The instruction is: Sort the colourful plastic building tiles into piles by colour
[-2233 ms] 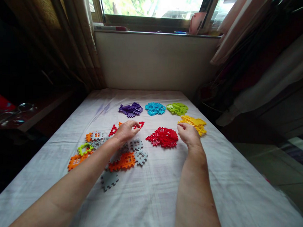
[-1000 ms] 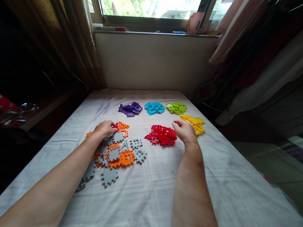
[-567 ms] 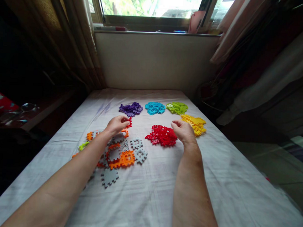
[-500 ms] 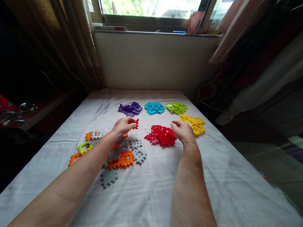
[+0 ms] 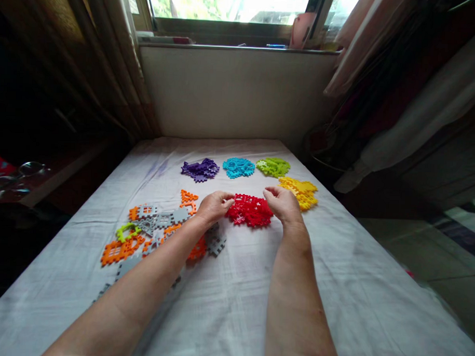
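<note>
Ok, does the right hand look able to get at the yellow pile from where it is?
Probably yes: the right hand looks close to the yellow pile, nothing shows between them, and the left hand is off by the red pile.

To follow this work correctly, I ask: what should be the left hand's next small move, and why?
Probably, the left hand should loosen its fingers at the left edge of the heap of red, toothed plastic pieces. They reach that edge, where any held piece could rest; whether they hold one is unclear.
</note>
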